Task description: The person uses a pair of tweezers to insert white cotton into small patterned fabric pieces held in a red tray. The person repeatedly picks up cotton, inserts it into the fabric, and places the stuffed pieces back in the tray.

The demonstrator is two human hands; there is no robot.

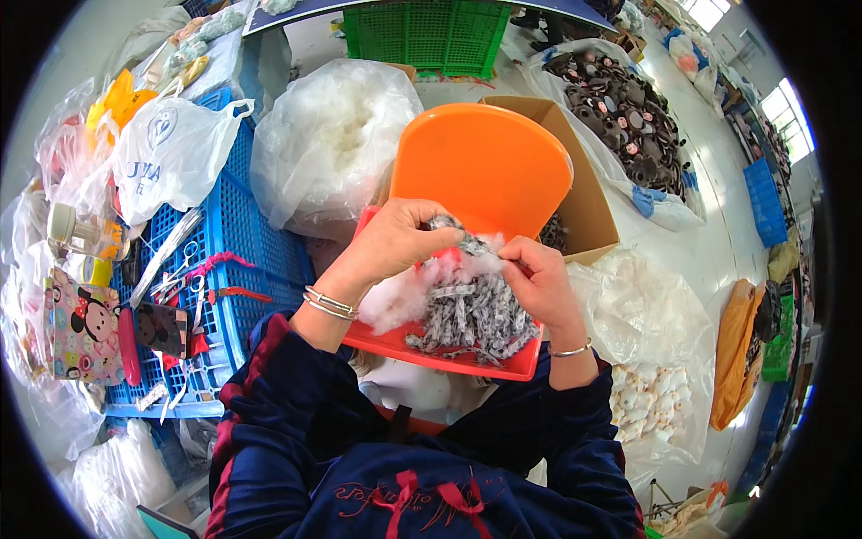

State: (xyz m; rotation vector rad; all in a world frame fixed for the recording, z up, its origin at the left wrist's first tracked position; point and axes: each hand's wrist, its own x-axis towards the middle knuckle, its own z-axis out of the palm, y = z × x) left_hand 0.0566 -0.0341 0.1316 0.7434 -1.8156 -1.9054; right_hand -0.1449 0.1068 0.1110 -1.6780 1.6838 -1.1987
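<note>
"So, what takes up the most room?"

"Stacked blue crates (260,247) at nine o'clock, with loose odds and ends on top. Next comes a clear plastic bag (337,135) of white fluff, at eleven."

"And after those?"

"An orange rounded panel (485,166), like a chair back, rises between twelve and one. Just beyond it, toward two, is an open cardboard box (585,205). Then a red tray (395,338), near the centre of the dial."

"What's in the tray?"

"A heap of grey-and-white shaggy pieces (476,319) at its four o'clock side, and white stuffing (395,304) toward nine, touching the heap."

"Where are the hands?"

"Over the tray's far part: the left hand (400,242) at eleven, the right hand (543,280) at two. Both are narrowed to a pinch, on opposite ends of the same piece."

"Anything smaller?"

"A dark phone (162,331) lies on the crates, just under nine. Smallest is that single shaggy piece (471,242), held between the fingertips at the tray's twelve; its underside is hidden."
</note>
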